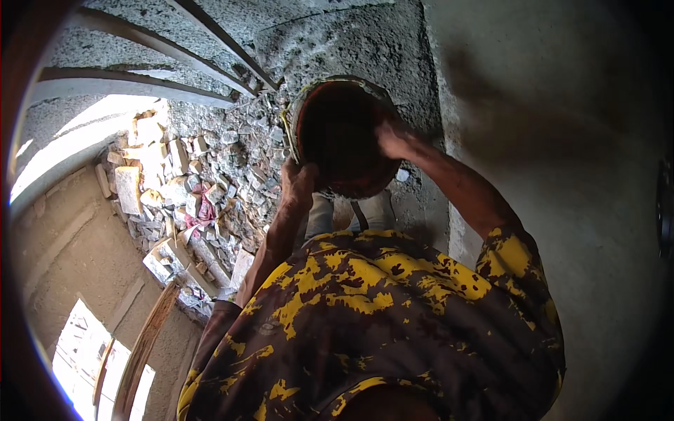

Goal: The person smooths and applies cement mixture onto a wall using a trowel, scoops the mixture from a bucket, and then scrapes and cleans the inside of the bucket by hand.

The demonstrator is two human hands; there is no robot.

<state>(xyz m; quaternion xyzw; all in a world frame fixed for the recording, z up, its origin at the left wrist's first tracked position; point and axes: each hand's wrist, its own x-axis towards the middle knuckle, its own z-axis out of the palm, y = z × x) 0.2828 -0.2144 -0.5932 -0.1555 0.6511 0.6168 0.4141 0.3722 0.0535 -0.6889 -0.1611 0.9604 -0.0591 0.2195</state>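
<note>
A round, dark bucket or basin (295,130) with a reddish inner rim and a crusted edge is held up in front of my body, its mouth facing me. My left hand (300,178) is closed on the lower left of its rim. At the right side of the mouth, my right hand (394,139) reaches over the rim, and its fingers disappear into the dark inside. Whether those fingers grip anything cannot be seen. The inside is too dark to show what it contains.
Broken bricks and rubble (189,182) lie in a heap to the left, with a reddish cloth scrap (203,208) among them. Long poles (168,49) slant in from the upper left. A wooden post (146,351) stands at lower left. A plain grey wall (554,210) runs along the right.
</note>
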